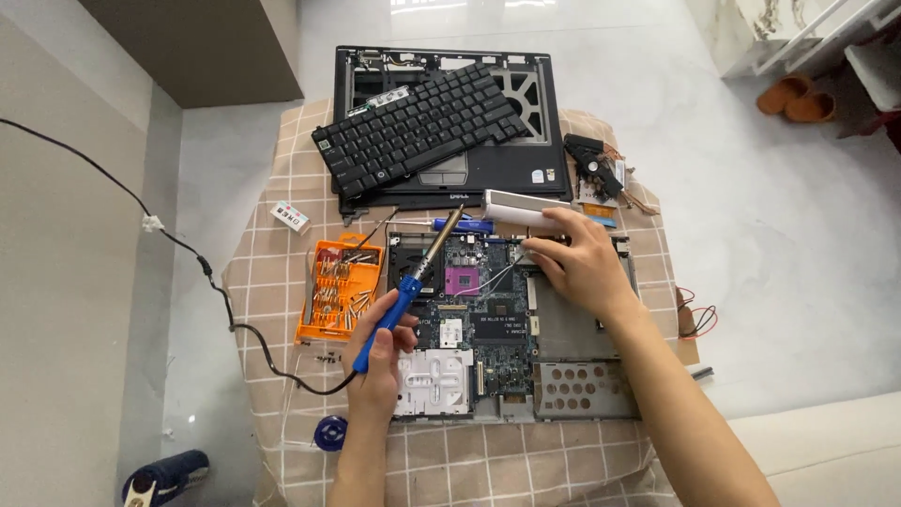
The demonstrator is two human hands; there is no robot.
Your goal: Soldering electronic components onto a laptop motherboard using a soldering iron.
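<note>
a checked cloth covers a low table on a pale floor. at its far end lies an open laptop case with a loose black keyboard resting tilted across it. nearer, in the middle of the cloth, sits the bare circuit board in its metal frame, with a purple chip socket near its centre. left of the board stands an orange tray of screwdriver bits, with a few loose screws just beside it. a black fan part lies at the right of the case.

the left hand is wrapped shut around the blue handle of a soldering iron, whose tip points up and away over the board's far left edge; its black cord trails off to the left. the right hand rests on the far right part of the board, fingers curled narrow, pinching thin solder wire that runs toward the socket. a white tube lies just beyond that hand.
</note>
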